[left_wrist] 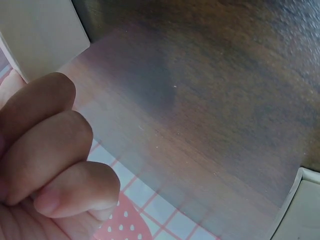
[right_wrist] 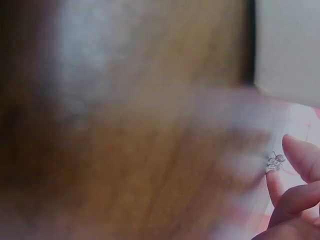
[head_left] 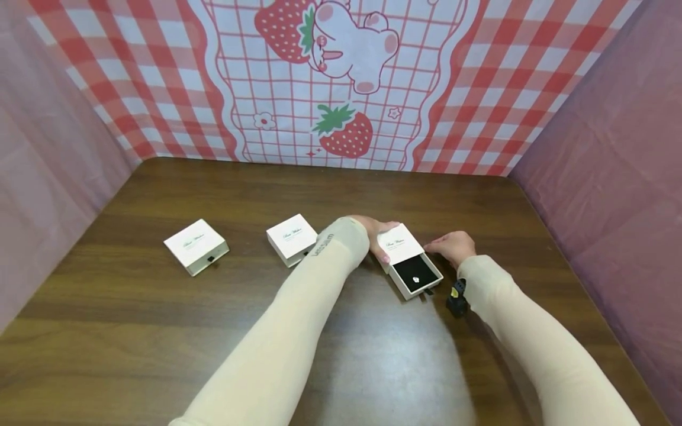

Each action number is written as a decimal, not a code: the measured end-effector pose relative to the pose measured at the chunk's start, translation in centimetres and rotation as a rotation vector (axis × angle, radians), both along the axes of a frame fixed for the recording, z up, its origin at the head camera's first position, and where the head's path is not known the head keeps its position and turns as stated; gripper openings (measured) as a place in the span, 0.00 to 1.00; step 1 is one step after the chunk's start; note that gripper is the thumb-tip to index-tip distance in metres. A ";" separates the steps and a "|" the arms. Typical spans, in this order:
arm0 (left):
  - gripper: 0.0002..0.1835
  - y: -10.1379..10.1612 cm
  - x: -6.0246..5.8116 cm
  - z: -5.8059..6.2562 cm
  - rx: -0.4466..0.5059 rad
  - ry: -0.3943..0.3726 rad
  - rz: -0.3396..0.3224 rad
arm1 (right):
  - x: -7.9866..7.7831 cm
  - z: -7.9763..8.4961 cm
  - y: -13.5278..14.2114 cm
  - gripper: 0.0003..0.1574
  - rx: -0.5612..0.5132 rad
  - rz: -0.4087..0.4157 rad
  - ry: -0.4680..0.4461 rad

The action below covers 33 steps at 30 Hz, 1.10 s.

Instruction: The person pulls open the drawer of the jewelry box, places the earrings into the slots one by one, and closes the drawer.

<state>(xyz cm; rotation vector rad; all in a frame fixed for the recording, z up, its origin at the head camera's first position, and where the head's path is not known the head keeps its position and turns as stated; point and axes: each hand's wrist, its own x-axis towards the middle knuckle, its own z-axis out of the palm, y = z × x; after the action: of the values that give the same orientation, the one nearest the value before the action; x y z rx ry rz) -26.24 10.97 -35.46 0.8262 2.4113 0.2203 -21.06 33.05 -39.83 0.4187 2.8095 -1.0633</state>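
Note:
My left hand (head_left: 375, 234) grips a white drawer-style jewelry box (head_left: 398, 244) by its sleeve, on the right half of the table. The drawer is pulled out toward me. On its black pad (head_left: 405, 273) lies a small shiny earring (head_left: 416, 279). Just right of the box, my right hand (head_left: 453, 245) pinches a second small silver earring (right_wrist: 275, 161) at the fingertips, with a thin post showing. In the left wrist view, curled fingers (left_wrist: 50, 150) lie beside the box's side (left_wrist: 42, 35).
Two closed white boxes stand to the left: one in the middle (head_left: 292, 236), partly behind the left sleeve, and one farther left (head_left: 196, 244). Behind the brown wooden table (head_left: 133, 313) hangs a strawberry-patterned cloth (head_left: 341, 136). A black wrist device (head_left: 456, 299) is on the right wrist.

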 end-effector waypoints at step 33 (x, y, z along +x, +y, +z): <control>0.52 0.2 -0.3 -0.4 -0.010 0.017 -0.017 | -0.6 3.1 3.2 0.16 0.036 0.505 -0.065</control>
<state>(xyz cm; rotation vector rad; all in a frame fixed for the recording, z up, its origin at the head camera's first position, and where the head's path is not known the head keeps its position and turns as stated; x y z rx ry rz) -26.57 11.19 -35.82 0.8471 2.4183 0.1954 -21.67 36.28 -36.73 -0.2426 2.6580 -0.8656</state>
